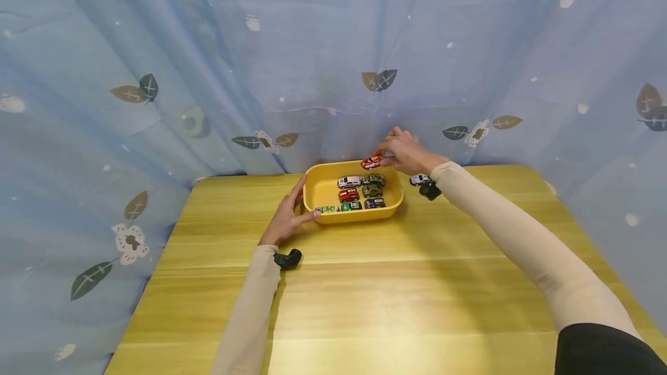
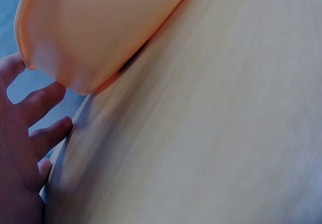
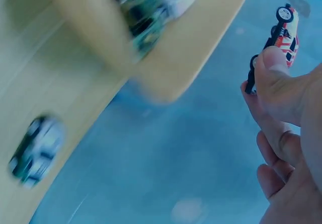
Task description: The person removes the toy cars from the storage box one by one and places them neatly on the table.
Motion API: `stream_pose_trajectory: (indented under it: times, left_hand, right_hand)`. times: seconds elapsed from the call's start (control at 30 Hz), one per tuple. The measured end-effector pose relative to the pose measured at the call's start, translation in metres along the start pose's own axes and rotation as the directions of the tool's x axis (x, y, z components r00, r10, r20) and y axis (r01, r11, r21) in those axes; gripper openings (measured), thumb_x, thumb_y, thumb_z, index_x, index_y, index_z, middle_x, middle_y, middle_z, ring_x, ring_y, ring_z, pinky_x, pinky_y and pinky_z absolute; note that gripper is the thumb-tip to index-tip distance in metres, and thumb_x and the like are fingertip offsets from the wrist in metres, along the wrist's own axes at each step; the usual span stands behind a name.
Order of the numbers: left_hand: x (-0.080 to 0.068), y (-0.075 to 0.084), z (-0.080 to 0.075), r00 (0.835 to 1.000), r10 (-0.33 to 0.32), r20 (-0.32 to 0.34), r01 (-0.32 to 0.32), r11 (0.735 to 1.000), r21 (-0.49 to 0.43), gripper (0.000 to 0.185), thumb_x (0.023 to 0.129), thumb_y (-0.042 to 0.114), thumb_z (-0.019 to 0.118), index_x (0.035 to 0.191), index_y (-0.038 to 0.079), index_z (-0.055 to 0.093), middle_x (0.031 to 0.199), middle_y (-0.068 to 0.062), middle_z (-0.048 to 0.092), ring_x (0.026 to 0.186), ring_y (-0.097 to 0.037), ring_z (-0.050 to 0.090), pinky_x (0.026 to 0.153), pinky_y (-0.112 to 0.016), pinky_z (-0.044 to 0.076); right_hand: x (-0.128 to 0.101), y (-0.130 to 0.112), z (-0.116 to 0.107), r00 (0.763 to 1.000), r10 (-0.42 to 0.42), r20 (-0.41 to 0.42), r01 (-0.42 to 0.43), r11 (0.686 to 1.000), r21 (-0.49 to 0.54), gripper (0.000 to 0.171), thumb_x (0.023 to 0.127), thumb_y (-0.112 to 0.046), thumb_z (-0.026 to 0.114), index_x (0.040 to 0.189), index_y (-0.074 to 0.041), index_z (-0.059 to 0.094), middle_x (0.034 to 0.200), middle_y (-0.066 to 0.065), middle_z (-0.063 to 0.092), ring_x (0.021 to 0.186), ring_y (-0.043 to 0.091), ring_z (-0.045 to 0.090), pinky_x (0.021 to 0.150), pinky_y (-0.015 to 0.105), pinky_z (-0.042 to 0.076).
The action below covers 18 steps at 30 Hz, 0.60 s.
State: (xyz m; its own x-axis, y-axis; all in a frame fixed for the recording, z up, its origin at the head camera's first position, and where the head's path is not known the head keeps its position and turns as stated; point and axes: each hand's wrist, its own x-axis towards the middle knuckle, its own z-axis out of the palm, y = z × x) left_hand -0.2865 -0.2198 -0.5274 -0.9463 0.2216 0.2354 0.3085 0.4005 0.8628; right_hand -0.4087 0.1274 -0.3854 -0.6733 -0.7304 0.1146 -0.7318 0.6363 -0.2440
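My right hand [image 1: 405,150] pinches a red toy car [image 1: 372,162] between thumb and fingers over the back right of the yellow plastic tub [image 1: 321,187]. In the right wrist view, the held red car [image 3: 291,43] shows its black wheels and underside edge. My left hand [image 1: 285,217] holds the tub's left end, thumb at the front rim and fingers along the side. Inside the tub lie a white car [image 1: 349,182], a smaller red car [image 1: 348,195], a green car [image 1: 351,206], a blue car [image 1: 374,203] and several camouflage or patterned ones.
A white toy car [image 1: 419,180] stands on the wooden table [image 1: 365,294] to the right of the tub, close to my right wrist. Black wrist devices [image 1: 288,259] sit by both wrists. A blue patterned curtain [image 1: 323,57] hangs behind the table and along its sides.
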Motion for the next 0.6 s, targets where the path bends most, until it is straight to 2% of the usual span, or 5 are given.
stream_pose_trajectory:
  times: [0.17,0.4,0.43,0.6]
  left_hand:
    - [0.001,0.007,-0.005,1.000,-0.016,0.022,0.015,1.000,0.012,0.106,0.092,0.017,0.081,0.172,0.012,0.012,0.175,-0.022,0.023,0.159,-0.043,0.030,0.133,-0.056,0.022]
    - [-0.005,0.044,-0.011,0.998,-0.038,0.042,0.038,0.999,0.005,0.101,0.091,0.012,0.079,0.169,0.000,0.016,0.174,-0.025,0.021,0.158,-0.048,0.031,0.132,-0.058,0.025]
    - [-0.005,0.044,-0.011,0.998,-0.040,0.044,0.040,0.999,0.002,0.101,0.091,0.012,0.079,0.169,0.000,0.016,0.174,-0.025,0.021,0.158,-0.047,0.030,0.132,-0.058,0.024]
    - [-0.001,0.011,-0.002,1.000,-0.008,0.018,0.008,1.000,-0.023,0.104,0.092,0.018,0.080,0.172,0.016,0.015,0.177,-0.014,0.019,0.161,-0.040,0.028,0.134,-0.054,0.021]
  right_hand:
    - [-0.031,0.025,-0.008,0.997,0.073,-0.022,-0.074,0.997,-0.038,0.026,0.099,-0.019,0.076,0.123,-0.011,0.079,0.122,0.013,0.076,0.123,0.037,0.048,0.099,0.056,0.038]
    - [-0.080,0.055,-0.007,0.989,0.141,-0.043,-0.144,0.987,-0.077,0.023,0.098,-0.014,0.076,0.120,-0.009,0.081,0.117,0.014,0.077,0.122,0.042,0.050,0.095,0.059,0.039]
    - [-0.086,0.058,-0.006,0.989,0.140,-0.047,-0.143,0.986,-0.082,0.022,0.097,-0.013,0.077,0.118,-0.009,0.081,0.117,0.015,0.078,0.121,0.043,0.051,0.094,0.060,0.040]
    - [-0.112,0.068,0.004,0.987,0.151,-0.055,-0.155,0.984,-0.092,0.020,0.094,-0.011,0.080,0.113,-0.008,0.083,0.117,0.015,0.079,0.114,0.040,0.053,0.091,0.057,0.040]
